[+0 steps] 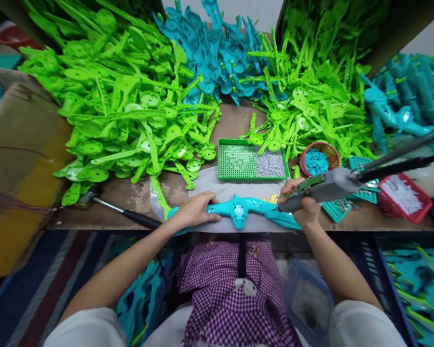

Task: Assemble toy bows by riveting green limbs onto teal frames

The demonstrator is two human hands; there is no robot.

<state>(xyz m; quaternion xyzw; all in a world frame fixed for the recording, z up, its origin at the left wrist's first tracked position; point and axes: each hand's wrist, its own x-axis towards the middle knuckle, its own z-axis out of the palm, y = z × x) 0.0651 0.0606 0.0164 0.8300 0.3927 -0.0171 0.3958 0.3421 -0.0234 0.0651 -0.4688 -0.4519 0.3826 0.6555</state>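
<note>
A turquoise plastic toy part (238,212) lies across a grey cloth (206,180) at the table's front edge. Over its left portion rests my left hand (195,210), fingers closed around it and pressing it down. My right hand (304,205) grips a grey electric screwdriver (318,187), tilted so that its tip meets or nearly meets the right part of the turquoise piece. Whether the tip touches a screw I cannot tell. Just behind the cloth sits a green perforated tray (235,177), with small silvery screws (271,164) heaped in its right half.
Lime-green plastic parts (130,111) pile high at left, more (311,111) at right, turquoise ones (217,53) between. A hammer (126,212) lies left. Rightward stand a red basket (337,153) of small blue pieces and a red bin (421,214) of white pieces. A cardboard box (25,154) borders the left.
</note>
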